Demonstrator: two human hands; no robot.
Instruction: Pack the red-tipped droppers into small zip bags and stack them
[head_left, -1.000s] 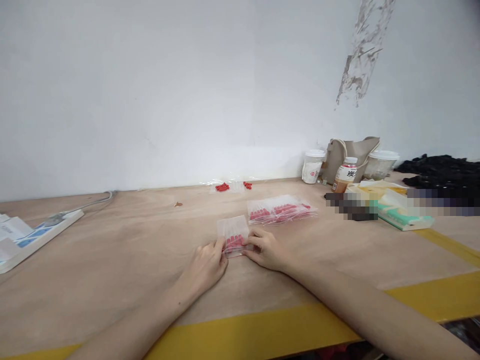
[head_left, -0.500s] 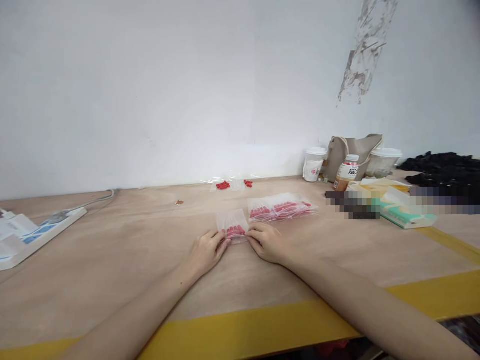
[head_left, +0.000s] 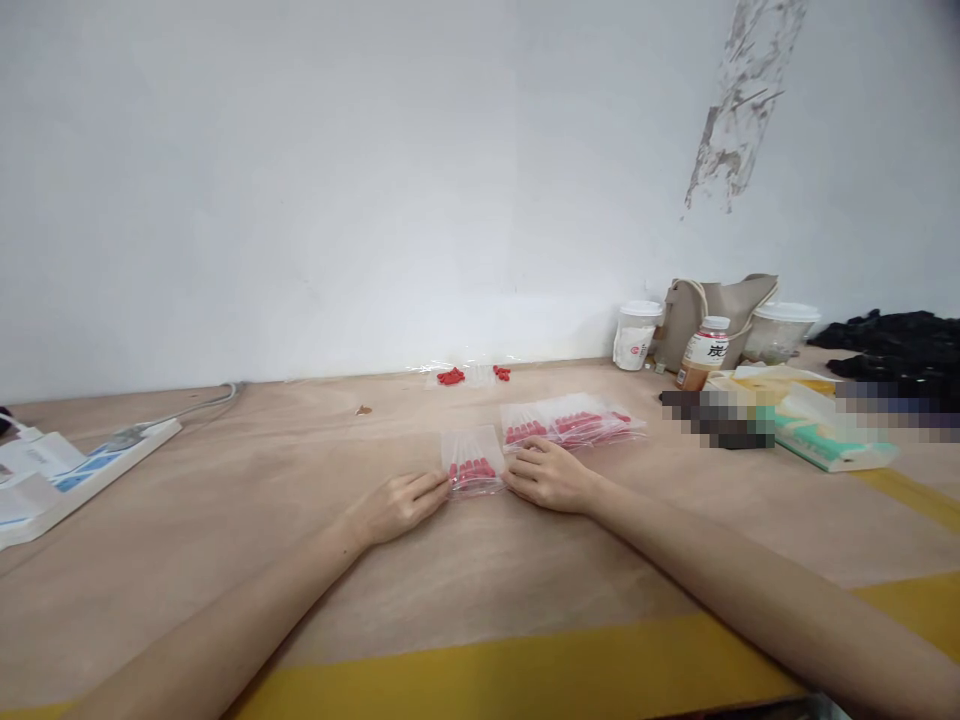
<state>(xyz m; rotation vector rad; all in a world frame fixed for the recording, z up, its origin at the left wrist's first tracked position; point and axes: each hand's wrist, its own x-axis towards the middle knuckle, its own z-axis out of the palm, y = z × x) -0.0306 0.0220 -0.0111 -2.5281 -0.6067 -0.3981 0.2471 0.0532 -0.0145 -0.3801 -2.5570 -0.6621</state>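
A small clear plastic bag [head_left: 471,445] lies flat on the table, with several red pieces in a row in its lower half. My left hand [head_left: 401,505] is at its left edge, fingers held together with the tips on the bag's side. At the opposite edge, my right hand [head_left: 551,477] has curled fingers closed against the bag's corner. Just beyond my right hand is a pile of similar filled bags [head_left: 574,415]. Farther back near the wall are loose red pieces [head_left: 451,376] on clear plastic, with a smaller red cluster [head_left: 502,373] beside them.
A white power strip [head_left: 112,470] with plugs is at the left. Back right stand a lidded cup [head_left: 637,335], a drink bottle [head_left: 705,352], a grey bag [head_left: 682,300] and another cup [head_left: 780,330]. A green tissue pack [head_left: 832,440] and black cloth [head_left: 900,345] lie farther right.
My hands have drawn slightly apart, their fingers shifting from over the bag's lower part out to its side edges. The view has shifted a little.
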